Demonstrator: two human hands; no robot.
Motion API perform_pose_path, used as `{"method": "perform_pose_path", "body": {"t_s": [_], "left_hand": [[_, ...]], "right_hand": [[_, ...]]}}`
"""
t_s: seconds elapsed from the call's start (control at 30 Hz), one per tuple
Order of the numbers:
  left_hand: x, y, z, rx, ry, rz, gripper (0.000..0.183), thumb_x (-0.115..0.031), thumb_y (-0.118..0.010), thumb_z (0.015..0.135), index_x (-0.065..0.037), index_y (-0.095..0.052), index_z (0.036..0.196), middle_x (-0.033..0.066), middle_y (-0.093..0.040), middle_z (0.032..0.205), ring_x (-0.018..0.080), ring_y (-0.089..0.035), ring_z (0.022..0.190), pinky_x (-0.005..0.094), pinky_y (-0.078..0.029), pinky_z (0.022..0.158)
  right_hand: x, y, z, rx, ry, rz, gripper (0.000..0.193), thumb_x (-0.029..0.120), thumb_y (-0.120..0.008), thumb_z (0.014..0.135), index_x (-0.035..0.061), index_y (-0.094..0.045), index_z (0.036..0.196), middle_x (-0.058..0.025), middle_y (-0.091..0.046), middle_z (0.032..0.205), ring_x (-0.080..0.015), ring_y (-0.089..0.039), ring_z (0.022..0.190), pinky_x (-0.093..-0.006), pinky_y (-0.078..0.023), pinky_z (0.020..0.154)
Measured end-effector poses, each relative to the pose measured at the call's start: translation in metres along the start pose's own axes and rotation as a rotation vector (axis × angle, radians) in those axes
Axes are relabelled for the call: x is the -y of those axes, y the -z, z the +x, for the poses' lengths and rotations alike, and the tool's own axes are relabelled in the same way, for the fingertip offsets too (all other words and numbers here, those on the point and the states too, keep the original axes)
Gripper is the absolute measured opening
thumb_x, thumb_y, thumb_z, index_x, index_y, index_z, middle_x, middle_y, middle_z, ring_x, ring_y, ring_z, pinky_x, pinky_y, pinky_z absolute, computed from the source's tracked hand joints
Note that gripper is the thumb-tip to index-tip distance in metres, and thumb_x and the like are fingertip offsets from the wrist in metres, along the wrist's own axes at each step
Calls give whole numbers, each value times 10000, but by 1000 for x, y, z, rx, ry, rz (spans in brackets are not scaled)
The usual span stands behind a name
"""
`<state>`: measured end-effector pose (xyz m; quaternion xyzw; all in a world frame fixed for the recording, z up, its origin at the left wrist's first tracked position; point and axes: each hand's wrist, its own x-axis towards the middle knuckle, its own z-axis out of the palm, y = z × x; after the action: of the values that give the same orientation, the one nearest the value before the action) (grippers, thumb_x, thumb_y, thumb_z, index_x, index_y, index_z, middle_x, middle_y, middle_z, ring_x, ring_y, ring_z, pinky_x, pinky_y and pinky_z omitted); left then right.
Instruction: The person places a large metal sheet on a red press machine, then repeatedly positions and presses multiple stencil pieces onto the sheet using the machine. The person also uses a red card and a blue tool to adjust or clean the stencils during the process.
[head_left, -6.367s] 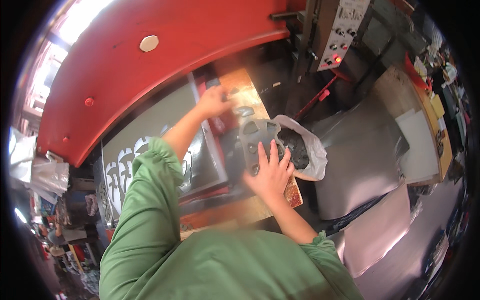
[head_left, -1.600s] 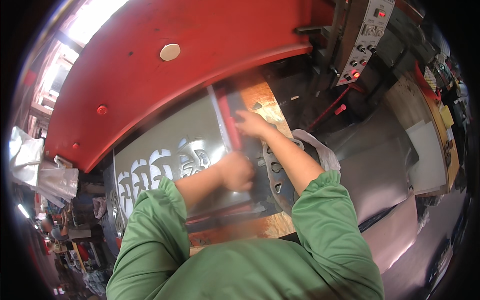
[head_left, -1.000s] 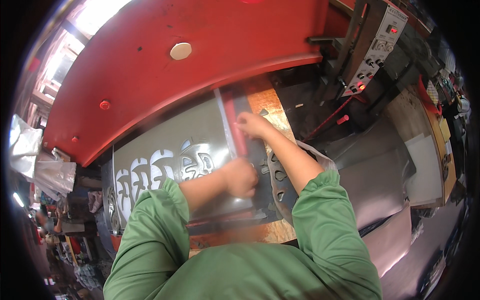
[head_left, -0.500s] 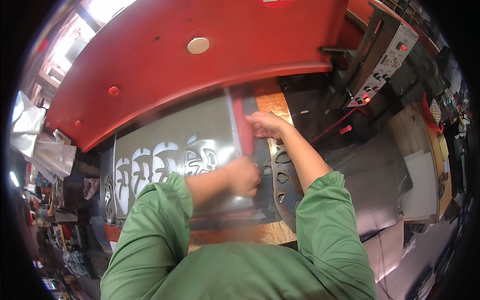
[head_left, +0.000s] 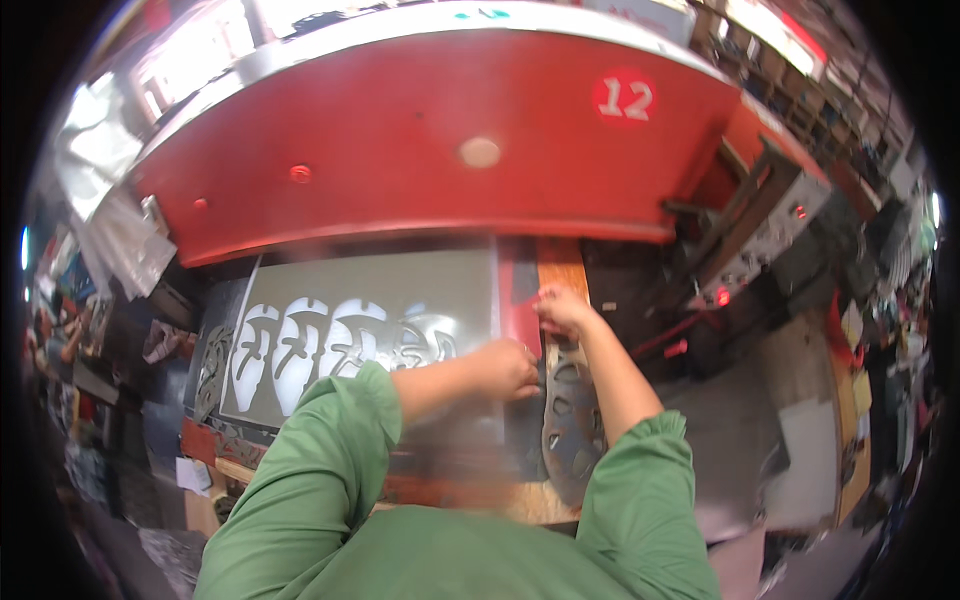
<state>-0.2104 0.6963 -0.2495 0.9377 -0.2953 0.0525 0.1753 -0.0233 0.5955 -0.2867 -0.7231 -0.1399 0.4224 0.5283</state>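
A grey-green sheet (head_left: 380, 272) lies flat under the red machine beam, with several curved cut-out shapes (head_left: 300, 345) showing white in it. My left hand (head_left: 508, 369) is closed, slightly blurred, above the sheet's right edge; whatever it may hold is hidden. Just beyond it and to the right, my right hand (head_left: 563, 309) is pinched at the right edge of a red strip (head_left: 520, 300), which runs beside the sheet. Below my right wrist a dark metal cutting die (head_left: 568, 420) with several openings rests on the bed.
The wide red beam (head_left: 400, 180) spans the far side. At the right stands a control panel (head_left: 765, 235) with lit red lamps. Clear plastic (head_left: 125, 235) hangs at the left, near another cutting die (head_left: 212, 370). A side table (head_left: 810, 450) with pale sheets is at the right.
The view has tilted up, so the beam shows more fully. My hands have stayed close together by the red strip, the left one still closed.
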Motion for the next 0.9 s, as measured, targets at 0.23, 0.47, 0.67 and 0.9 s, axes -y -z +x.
{"method": "perform_pose_path", "body": {"t_s": [0.23,0.47,0.67,0.9], "left_hand": [[-25,49,-61,-278,94,80,193,-198,-705,805,-88,-601,685,89,-624,760,319,-619,732,435,-497,630],[-80,43,-188,-479,294,163,159,-189,-742,795,-100,-635,717,37,-622,767,254,-607,702,381,-479,633],[-125,22,-281,-736,573,172,172,-196,-737,787,-100,-622,702,51,-623,737,252,-607,685,382,-479,622],[-177,-10,-363,-803,937,182,146,-201,-751,762,-105,-654,710,42,-656,758,232,-638,719,369,-492,643]], "right_hand": [[104,-22,-52,-435,629,-946,187,189,-681,821,43,-680,937,-154,-712,869,-288,-701,877,-373,-537,795],[339,-44,-82,-717,1526,-763,155,180,-633,865,30,-672,878,-190,-661,824,-366,-656,796,-442,-519,734],[480,-65,9,-829,1018,-1181,429,306,-618,890,69,-614,1248,-217,-641,1223,-388,-591,1164,-435,-459,1000],[527,-43,97,-666,554,-1419,347,296,-640,846,16,-685,1046,-242,-676,1042,-360,-652,977,-443,-505,883]]}}
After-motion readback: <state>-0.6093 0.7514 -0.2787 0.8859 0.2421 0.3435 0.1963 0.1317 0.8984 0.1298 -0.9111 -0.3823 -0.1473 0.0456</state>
